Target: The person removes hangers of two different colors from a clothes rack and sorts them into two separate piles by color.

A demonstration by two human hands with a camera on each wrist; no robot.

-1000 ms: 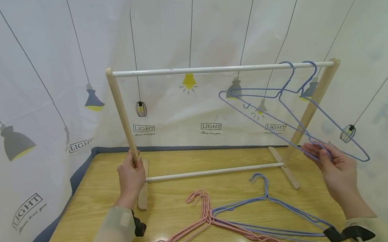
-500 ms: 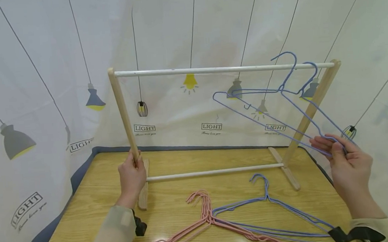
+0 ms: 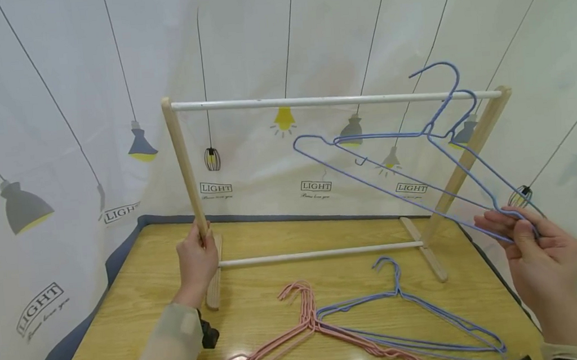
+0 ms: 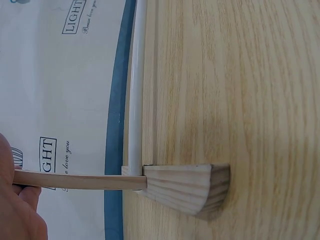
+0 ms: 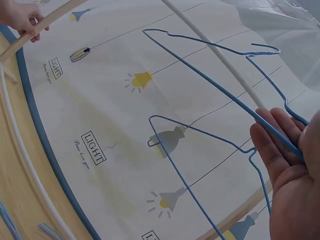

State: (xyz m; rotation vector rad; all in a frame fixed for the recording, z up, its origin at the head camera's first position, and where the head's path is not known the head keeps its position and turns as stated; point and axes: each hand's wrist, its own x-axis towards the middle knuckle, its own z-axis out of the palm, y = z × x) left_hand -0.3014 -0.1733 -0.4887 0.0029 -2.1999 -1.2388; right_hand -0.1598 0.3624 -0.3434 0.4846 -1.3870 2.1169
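Observation:
My right hand [image 3: 546,256] pinches the right-hand corner of a blue wire hanger [image 3: 369,169], whose hook stands above the white top bar [image 3: 282,102] in the head view. In the right wrist view the same hanger [image 5: 200,75] crosses the fingers. Behind it a second blue hanger [image 5: 175,165] hangs at the right end of the rack. On the other side my left hand [image 3: 197,259] grips the rack's left wooden post [image 3: 184,165]. The left wrist view shows that post [image 4: 80,180] meeting its wooden foot [image 4: 180,187].
A pile of pink hangers [image 3: 310,328] lies on the wooden table [image 3: 145,304] at the front. Several blue hangers [image 3: 398,293] lie partly beneath it to the right. The rack's lower white bar [image 3: 320,254] runs low across the table. Lamp-print sheeting [image 3: 237,48] surrounds the table.
My right hand has drawn the front blue hanger right and toward me; its hook has risen off the top bar. The left hand keeps its hold on the post.

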